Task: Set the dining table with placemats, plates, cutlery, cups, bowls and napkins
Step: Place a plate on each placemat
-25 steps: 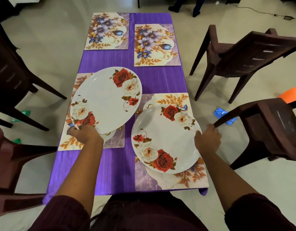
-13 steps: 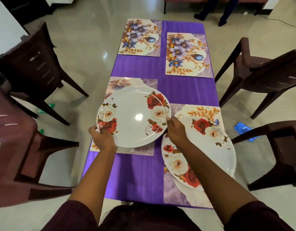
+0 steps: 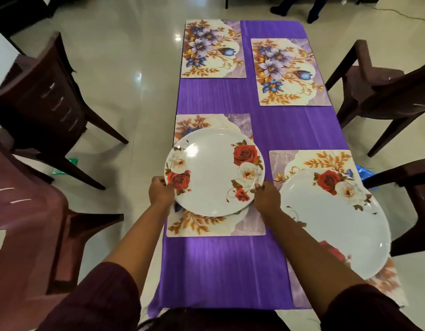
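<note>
A white plate with red and white roses (image 3: pixel 212 173) is over the near left placemat (image 3: pixel 204 225). My left hand (image 3: pixel 160 193) grips its near left rim and my right hand (image 3: pixel 266 198) grips its near right rim. Whether the plate touches the mat I cannot tell. A second rose plate (image 3: pixel 335 225) lies on the near right placemat (image 3: pixel 309 161), free of both hands. Two more floral placemats, far left (image 3: pixel 212 50) and far right (image 3: pixel 290 72), lie bare on the purple tablecloth (image 3: pixel 278 130).
Dark brown chairs flank the table: two on the left (image 3: pixel 46 108) (image 3: pixel 27 235) and two on the right (image 3: pixel 383 91) (image 3: pixel 407 185). A person's feet (image 3: pixel 295 8) stand beyond the far end. A blue wrapper (image 3: pixel 364 173) lies on the floor at right.
My right hand left the right plate and took the near right rim of the left plate. Held by both hands, that plate came down level over the near left placemat.
</note>
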`<state>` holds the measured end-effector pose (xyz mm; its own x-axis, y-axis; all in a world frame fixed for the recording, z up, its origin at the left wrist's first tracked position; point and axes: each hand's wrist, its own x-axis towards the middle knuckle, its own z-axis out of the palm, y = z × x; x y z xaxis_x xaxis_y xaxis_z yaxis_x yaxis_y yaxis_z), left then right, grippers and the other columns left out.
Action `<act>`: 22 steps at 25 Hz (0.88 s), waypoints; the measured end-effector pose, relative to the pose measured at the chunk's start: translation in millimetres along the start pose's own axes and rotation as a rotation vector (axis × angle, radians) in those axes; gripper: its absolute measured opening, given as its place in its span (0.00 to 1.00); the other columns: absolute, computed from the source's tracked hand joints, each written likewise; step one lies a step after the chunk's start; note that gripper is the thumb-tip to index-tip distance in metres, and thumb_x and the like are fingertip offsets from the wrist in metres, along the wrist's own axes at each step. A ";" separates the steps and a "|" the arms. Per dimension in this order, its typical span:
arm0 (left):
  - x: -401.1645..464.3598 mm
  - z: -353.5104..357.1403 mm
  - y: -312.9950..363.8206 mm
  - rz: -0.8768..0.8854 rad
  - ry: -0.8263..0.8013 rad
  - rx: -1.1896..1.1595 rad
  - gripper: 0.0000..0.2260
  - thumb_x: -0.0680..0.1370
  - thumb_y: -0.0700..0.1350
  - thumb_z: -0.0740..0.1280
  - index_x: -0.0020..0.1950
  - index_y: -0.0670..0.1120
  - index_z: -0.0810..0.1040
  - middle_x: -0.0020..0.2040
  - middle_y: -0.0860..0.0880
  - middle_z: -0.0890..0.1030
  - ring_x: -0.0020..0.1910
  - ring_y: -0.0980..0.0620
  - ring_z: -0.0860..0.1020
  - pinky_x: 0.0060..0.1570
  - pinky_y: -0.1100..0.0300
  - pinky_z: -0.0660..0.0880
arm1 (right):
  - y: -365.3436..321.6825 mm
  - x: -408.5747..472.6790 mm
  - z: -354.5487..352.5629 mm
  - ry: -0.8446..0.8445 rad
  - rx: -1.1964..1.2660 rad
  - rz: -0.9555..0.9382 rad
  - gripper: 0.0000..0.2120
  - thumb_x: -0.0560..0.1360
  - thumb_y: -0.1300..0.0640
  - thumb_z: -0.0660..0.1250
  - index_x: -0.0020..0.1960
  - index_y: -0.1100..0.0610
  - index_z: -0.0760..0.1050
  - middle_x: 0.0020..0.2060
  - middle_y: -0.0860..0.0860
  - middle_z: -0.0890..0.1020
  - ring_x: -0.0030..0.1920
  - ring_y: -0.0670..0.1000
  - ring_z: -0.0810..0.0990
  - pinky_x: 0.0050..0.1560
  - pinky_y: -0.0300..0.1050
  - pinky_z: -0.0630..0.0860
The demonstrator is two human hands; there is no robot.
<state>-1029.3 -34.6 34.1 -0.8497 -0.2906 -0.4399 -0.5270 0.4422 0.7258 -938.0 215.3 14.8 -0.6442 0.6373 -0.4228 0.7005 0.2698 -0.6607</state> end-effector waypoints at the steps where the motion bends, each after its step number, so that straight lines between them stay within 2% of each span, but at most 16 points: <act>1: 5.4 1.0 -2.4 0.008 -0.013 0.020 0.10 0.77 0.42 0.67 0.56 0.41 0.74 0.53 0.44 0.79 0.49 0.46 0.76 0.46 0.56 0.72 | 1.9 0.6 3.5 0.012 -0.003 0.015 0.12 0.81 0.59 0.60 0.59 0.65 0.73 0.56 0.59 0.79 0.59 0.60 0.77 0.50 0.42 0.67; 5: 19.0 1.6 -10.6 0.053 -0.021 0.071 0.11 0.77 0.42 0.69 0.57 0.40 0.76 0.60 0.43 0.73 0.54 0.45 0.75 0.56 0.51 0.75 | 5.8 0.3 13.3 0.054 -0.006 -0.003 0.11 0.81 0.58 0.61 0.59 0.63 0.73 0.55 0.57 0.80 0.57 0.58 0.78 0.53 0.45 0.72; 9: 22.8 -1.6 -13.5 0.063 -0.053 -0.004 0.11 0.78 0.42 0.67 0.59 0.42 0.76 0.56 0.44 0.79 0.52 0.47 0.77 0.53 0.53 0.75 | 6.0 3.5 20.2 0.164 -0.141 -0.098 0.08 0.78 0.59 0.65 0.50 0.64 0.76 0.49 0.60 0.80 0.52 0.60 0.79 0.57 0.52 0.77; 12: 22.3 -4.0 -13.9 0.103 -0.053 -0.025 0.11 0.78 0.43 0.67 0.60 0.43 0.78 0.54 0.46 0.81 0.51 0.48 0.78 0.53 0.53 0.76 | 2.6 1.5 23.2 0.174 -0.142 -0.097 0.09 0.78 0.59 0.65 0.51 0.65 0.76 0.49 0.61 0.80 0.52 0.61 0.78 0.57 0.58 0.76; 16: 26.1 -6.3 -15.5 0.163 -0.068 0.012 0.07 0.78 0.41 0.68 0.55 0.43 0.81 0.51 0.46 0.83 0.50 0.46 0.80 0.51 0.52 0.78 | 4.2 -0.2 25.8 0.166 -0.118 -0.082 0.10 0.79 0.58 0.64 0.53 0.65 0.76 0.51 0.61 0.80 0.53 0.60 0.78 0.58 0.59 0.76; 22: 27.9 -7.6 -17.4 0.170 -0.084 0.028 0.09 0.78 0.41 0.69 0.57 0.42 0.82 0.53 0.45 0.83 0.51 0.47 0.81 0.51 0.51 0.79 | 15.0 11.5 31.8 0.124 0.004 -0.032 0.08 0.78 0.56 0.63 0.49 0.60 0.76 0.48 0.56 0.80 0.50 0.56 0.79 0.55 0.59 0.78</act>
<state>-1043.7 -56.9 13.2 -0.9243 -0.1384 -0.3558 -0.3751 0.5028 0.7788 -944.7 203.7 -19.8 -0.6232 0.7130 -0.3214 0.6786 0.2887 -0.6754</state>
